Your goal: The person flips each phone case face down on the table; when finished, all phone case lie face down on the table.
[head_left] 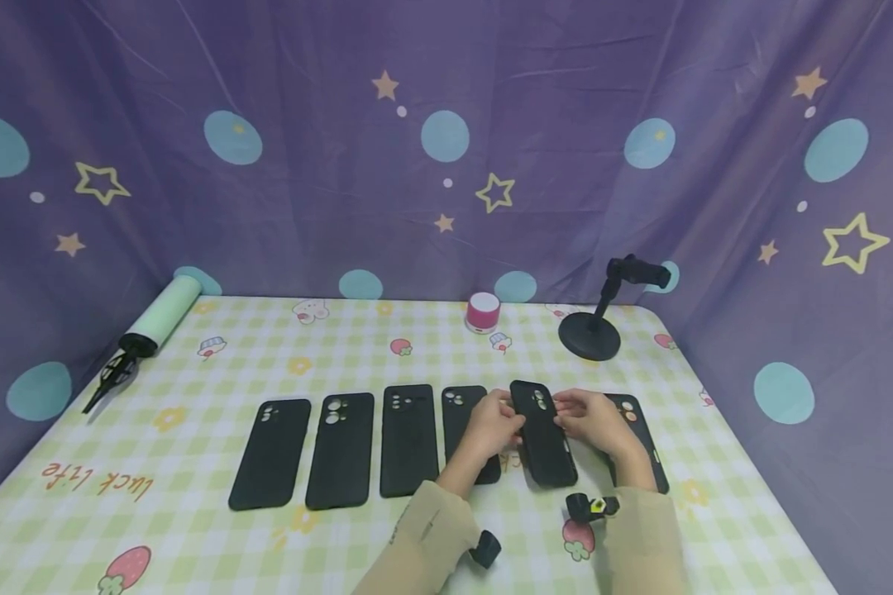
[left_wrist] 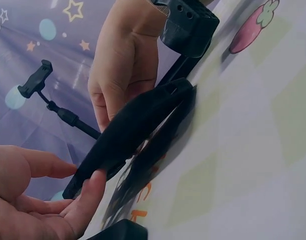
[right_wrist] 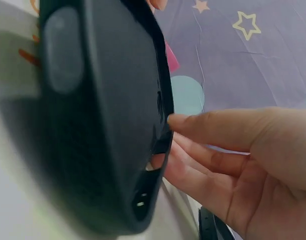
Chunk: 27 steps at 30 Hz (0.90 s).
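1. Step in hand: it looks like two-handed handling of a black phone case [head_left: 543, 434], held tilted over the tabletop [head_left: 216, 554] in the gap in the row. I cannot tell whether its near end touches the cloth.
2. Left hand [head_left: 494, 423], at 9 o'clock of the held case, pinches its edge between thumb and fingers. Right hand [head_left: 594, 421], at 3 o'clock, pinches the opposite rim, a fingertip at a cutout; the right wrist view shows the hollow inner side.
3. The next move, I judge, calls for a level, even grip on both edges, since the thin rim could slip or twist if one hand let go first.
4. In the way: the partly covered case [head_left: 457, 426] at 9 o'clock lies beneath the left hand, and the right-end case [head_left: 646, 430] at 3 o'clock lies partly behind the right hand and forearm. A low sweep could nudge either.
5. Farther along 9 o'clock lie three more cases: the nearest [head_left: 409, 442], the middle one [head_left: 340, 450] and the outermost [head_left: 270, 454].
6. Well apart: a pink-and-white cylinder [head_left: 483, 312] at 11 o'clock, a black stand [head_left: 589, 335] at 1 and a pale green tube [head_left: 159, 318] at 10.
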Tool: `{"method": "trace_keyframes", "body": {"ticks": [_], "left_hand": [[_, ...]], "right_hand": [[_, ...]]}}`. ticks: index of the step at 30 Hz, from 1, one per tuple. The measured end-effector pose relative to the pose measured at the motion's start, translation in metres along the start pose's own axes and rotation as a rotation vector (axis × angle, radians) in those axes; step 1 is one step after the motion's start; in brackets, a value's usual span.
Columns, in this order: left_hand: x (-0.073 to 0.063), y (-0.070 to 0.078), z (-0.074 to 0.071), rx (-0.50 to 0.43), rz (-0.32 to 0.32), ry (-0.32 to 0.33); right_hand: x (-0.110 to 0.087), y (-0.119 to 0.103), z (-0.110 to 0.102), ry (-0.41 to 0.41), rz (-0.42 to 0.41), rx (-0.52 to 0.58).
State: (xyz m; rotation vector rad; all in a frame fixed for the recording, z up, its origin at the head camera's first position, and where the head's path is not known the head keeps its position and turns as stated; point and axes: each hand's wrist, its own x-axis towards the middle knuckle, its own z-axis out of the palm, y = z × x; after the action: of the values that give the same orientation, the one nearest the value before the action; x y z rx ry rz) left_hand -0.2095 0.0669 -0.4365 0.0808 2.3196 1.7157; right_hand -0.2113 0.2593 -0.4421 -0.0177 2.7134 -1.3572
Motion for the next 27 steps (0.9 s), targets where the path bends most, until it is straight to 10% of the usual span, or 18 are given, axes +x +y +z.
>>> {"method": "trace_keyframes", "body": {"ticks": [27], "left_hand": [[0.004, 0.007, -0.02, -0.096, 0.044, 0.035]], "right_hand": [[0.0, -0.011, 0.002, -0.198, -0.007, 0.21]]}}
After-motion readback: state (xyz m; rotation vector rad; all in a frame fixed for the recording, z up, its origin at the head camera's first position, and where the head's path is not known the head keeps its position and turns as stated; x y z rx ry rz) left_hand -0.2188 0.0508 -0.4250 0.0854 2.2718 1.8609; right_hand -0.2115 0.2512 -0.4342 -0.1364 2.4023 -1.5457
